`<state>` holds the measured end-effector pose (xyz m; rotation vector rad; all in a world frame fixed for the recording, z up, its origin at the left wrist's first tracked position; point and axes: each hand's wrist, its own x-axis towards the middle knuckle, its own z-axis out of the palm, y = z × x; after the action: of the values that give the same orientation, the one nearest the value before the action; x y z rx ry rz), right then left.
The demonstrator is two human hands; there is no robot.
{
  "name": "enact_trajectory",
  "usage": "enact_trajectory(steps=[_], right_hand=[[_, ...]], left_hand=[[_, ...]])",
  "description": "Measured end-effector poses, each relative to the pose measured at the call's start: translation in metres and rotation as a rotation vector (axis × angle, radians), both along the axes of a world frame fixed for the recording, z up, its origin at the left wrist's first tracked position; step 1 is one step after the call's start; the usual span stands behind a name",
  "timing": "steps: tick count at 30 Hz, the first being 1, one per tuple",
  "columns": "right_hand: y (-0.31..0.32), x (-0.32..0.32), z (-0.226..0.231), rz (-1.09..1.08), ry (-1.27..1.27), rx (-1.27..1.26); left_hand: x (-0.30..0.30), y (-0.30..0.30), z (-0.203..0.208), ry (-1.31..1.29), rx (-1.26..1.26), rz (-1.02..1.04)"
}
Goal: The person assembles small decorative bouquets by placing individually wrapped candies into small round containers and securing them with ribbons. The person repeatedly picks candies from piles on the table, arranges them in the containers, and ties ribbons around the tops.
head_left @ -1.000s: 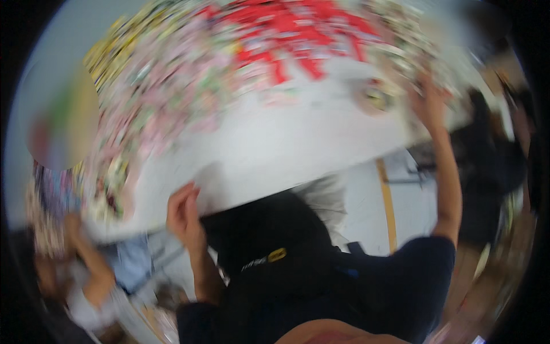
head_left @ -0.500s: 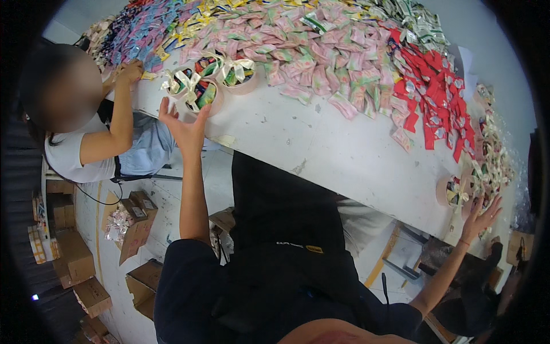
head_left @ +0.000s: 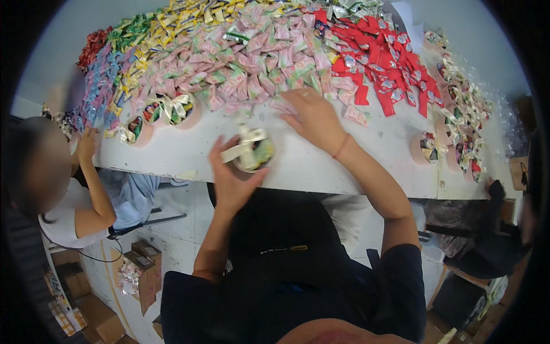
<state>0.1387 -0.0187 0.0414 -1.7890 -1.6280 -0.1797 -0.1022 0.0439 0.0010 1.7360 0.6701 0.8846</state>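
My left hand (head_left: 233, 186) is wrapped round a small pale pink tub (head_left: 272, 156) near the table's front edge. A cream ribbon bow (head_left: 247, 144) crosses the tub, and small colourful packets show inside it. At the near edge of the heap of pink-and-green packets (head_left: 252, 74), my right hand (head_left: 317, 119) has its thumb and fingertips closed around a pink packet (head_left: 280, 106). That packet is partly hidden by the fingers.
Ribboned tubs (head_left: 182, 114) stand together on the left of the white table (head_left: 338, 166). Red packets (head_left: 389, 69) and yellow packets (head_left: 189, 20) lie beyond. More filled tubs (head_left: 425, 148) crowd the right end. A co-worker (head_left: 86, 189) sits at left; cardboard boxes (head_left: 146, 269) are on the floor.
My left hand has brought one tub from the left group toward the middle. My right hand has left the tubs at the right and come to the pink packets. The view has shifted.
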Motion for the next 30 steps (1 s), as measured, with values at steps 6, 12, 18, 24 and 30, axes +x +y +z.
enact_trajectory(steps=[6, 12, 18, 24, 30], right_hand=[[0.008, 0.013, -0.007, 0.019, 0.015, -0.145], [-0.009, 0.016, 0.009, 0.010, 0.830, 0.242], [-0.019, 0.042, -0.011, -0.204, 0.473, 0.243], [-0.017, 0.043, 0.011, -0.125, 0.475, 0.537], [-0.024, 0.040, 0.005, -0.116, 0.827, 0.516]], left_hand=[[0.048, 0.079, 0.056, -0.082, 0.568, -0.031], [0.188, 0.311, 0.113, 0.386, 0.639, 0.277], [0.269, 0.425, 0.067, 1.148, 0.670, 0.290], [0.325, 0.416, 0.091, 0.667, 0.706, 0.448], [0.414, 0.215, 0.093, 0.267, 0.867, -0.634]])
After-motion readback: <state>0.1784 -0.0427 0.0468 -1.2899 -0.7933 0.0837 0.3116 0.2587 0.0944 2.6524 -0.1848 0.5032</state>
